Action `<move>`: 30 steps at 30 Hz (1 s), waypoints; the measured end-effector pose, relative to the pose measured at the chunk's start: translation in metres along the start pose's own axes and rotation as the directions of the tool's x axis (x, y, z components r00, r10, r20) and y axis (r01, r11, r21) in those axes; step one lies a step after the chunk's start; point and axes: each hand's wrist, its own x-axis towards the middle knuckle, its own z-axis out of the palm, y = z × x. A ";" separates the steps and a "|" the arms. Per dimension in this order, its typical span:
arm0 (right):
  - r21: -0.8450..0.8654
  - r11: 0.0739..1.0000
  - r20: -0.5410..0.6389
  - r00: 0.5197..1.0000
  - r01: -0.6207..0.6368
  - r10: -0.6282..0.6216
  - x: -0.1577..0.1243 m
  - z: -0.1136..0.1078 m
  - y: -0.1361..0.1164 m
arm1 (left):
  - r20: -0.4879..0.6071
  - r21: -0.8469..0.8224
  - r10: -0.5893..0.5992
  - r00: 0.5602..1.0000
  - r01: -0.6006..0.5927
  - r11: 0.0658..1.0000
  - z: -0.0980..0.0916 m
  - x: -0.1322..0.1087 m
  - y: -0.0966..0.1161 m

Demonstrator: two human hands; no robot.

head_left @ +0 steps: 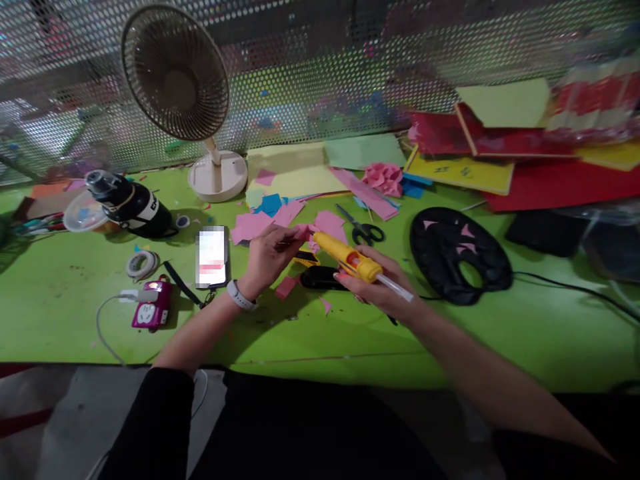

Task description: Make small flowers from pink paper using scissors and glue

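Observation:
My right hand [377, 280] is wrapped round a yellow hot glue gun [337, 250], a clear glue stick jutting from its back end. The gun's nozzle points left, at a small pink paper piece [303, 232] pinched in the fingers of my left hand [273, 257]. Whether the nozzle touches the paper I cannot tell. Loose pink paper pieces [250, 225] lie just behind my left hand. Beneath the gun are a black stapler-like object [320, 278] and a yellow-and-black cutter [306, 257], partly covered. Dark-handled scissors [367, 233] lie behind the gun.
A white fan [217, 177] stands at the back, near a folded pink paper flower [383, 179]. To the left are a black bottle [135, 207], a phone [211, 257], a tape roll [141, 265] and a purple power adapter [153, 303]. A black pad [440, 260] with a cord lies right.

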 end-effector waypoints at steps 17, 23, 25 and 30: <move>-0.051 0.998 -0.028 0.999 0.020 -0.022 -0.002 0.000 0.001 | -0.001 -0.021 0.092 0.996 -0.092 0.996 0.000 -0.002 0.001; -0.059 0.997 -0.044 0.997 0.055 -0.057 -0.002 0.000 0.002 | 0.017 -0.052 0.045 0.999 -0.044 0.998 -0.001 -0.002 0.001; -0.064 0.996 -0.051 0.996 0.066 -0.069 -0.002 0.001 -0.001 | 0.032 -0.072 0.025 0.999 -0.022 0.997 -0.001 -0.002 0.000; -0.097 0.991 -0.024 0.995 0.095 -0.098 0.000 0.003 -0.011 | 0.053 -0.116 -0.026 0.998 0.032 0.993 0.000 -0.003 0.000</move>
